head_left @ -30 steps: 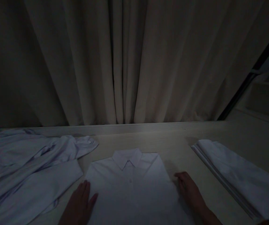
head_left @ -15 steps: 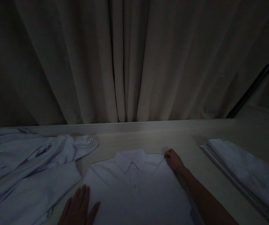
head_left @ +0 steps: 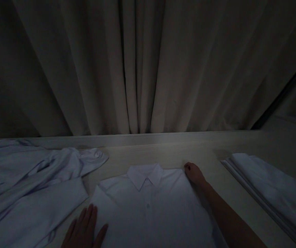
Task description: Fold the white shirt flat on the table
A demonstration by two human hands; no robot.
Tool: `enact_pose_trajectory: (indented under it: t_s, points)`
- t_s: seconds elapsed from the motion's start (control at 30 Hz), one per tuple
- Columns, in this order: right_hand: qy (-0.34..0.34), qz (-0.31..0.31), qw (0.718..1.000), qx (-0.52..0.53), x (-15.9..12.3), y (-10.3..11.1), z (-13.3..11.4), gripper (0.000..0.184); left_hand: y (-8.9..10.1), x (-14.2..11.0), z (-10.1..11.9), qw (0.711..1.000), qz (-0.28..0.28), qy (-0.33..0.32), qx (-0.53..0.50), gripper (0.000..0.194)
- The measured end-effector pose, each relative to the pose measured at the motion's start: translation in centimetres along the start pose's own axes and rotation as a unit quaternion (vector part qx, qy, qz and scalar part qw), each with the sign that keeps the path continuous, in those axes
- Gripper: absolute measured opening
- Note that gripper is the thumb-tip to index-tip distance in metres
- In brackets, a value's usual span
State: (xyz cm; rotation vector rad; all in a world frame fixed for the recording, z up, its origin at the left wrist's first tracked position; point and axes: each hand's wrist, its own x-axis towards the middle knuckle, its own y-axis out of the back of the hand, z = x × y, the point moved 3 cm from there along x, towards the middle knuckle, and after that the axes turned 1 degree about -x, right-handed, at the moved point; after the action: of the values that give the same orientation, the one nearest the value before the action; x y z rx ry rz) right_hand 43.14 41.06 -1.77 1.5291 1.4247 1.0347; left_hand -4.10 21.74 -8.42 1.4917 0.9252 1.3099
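A folded white collared shirt (head_left: 150, 210) lies face up on the pale table (head_left: 168, 153) right in front of me, collar toward the curtain. My left hand (head_left: 84, 230) lies flat with fingers stretched out on the table at the shirt's lower left edge. My right hand (head_left: 193, 173) is reached out to the shirt's top right corner, fingers curled in at the shoulder edge; whether it pinches the cloth is hard to tell in the dim light.
A heap of unfolded white shirts (head_left: 31, 186) covers the table's left side. A stack of folded white cloth (head_left: 269, 193) sits at the right. A pale curtain (head_left: 143, 65) hangs close behind the table's far edge.
My right hand moved from the shirt's right side up to its top right corner and stays there. My left hand slid slightly toward me along the left edge.
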Motion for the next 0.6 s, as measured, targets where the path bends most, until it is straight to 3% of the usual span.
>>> enact_pose_trajectory:
  t_s: [0.1,0.17,0.23,0.37,0.6]
  points:
    - [0.012,-0.024,0.999,0.038,-0.5,-0.1,0.6,0.030,2.6,2.8,-0.1,0.991,-0.029,0.105,-0.079,0.056]
    - [0.022,-0.033,0.997,0.061,-0.8,-0.2,0.8,0.031,4.6,5.7,-0.5,0.968,-0.049,0.206,-0.135,0.063]
    - [0.025,-0.038,0.996,0.077,-0.9,-0.4,0.9,0.030,5.9,9.0,-1.1,0.952,-0.083,0.250,-0.159,0.062]
    - [0.015,-0.045,0.995,0.085,-0.5,-0.7,1.1,0.024,5.3,13.4,-2.9,0.936,-0.167,0.236,-0.201,0.047]
    - [-0.028,-0.052,0.996,0.064,0.3,-0.8,1.6,0.018,4.5,14.1,-5.4,0.930,-0.181,0.241,-0.211,0.038]
